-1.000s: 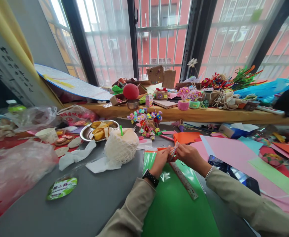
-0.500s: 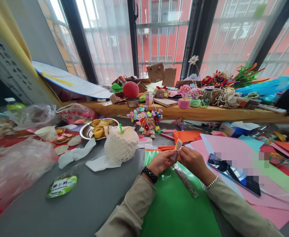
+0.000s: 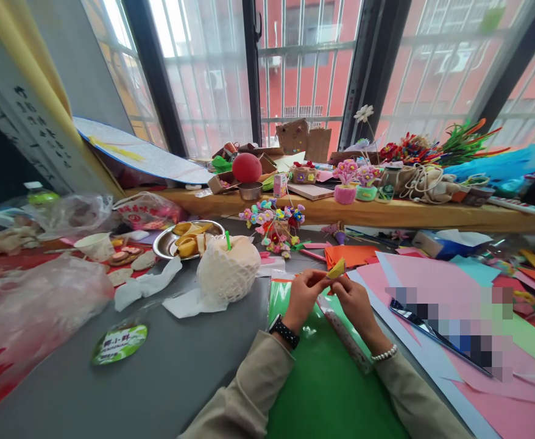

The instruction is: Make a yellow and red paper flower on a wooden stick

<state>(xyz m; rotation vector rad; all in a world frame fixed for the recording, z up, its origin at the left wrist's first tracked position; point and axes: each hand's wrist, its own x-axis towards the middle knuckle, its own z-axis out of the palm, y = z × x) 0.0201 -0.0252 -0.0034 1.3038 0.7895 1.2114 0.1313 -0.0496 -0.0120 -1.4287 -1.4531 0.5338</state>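
Observation:
My left hand (image 3: 304, 299) and my right hand (image 3: 353, 301) meet over the far end of a glossy green sheet (image 3: 326, 378). Between their closed fingertips is a small bundle of coloured paper strips (image 3: 337, 268), its yellow side showing and its lower part hidden by the fingers. Both hands grip it. Just below them, a long narrow clear sleeve with a speckled pattern (image 3: 346, 332) lies slantwise on the green sheet, close to my right wrist.
Left of the hands stands a coconut (image 3: 229, 268) in white netting with a green straw. Behind it are a metal bowl (image 3: 164, 247) with banana peels and a bunch of craft flowers (image 3: 272, 222). A phone (image 3: 441, 335) rests on pink paper (image 3: 414, 274) at right.
The bundle has been turned, so yellow shows where striped colours showed before. Both hands have shifted their grip around it. The camera view has moved slightly.

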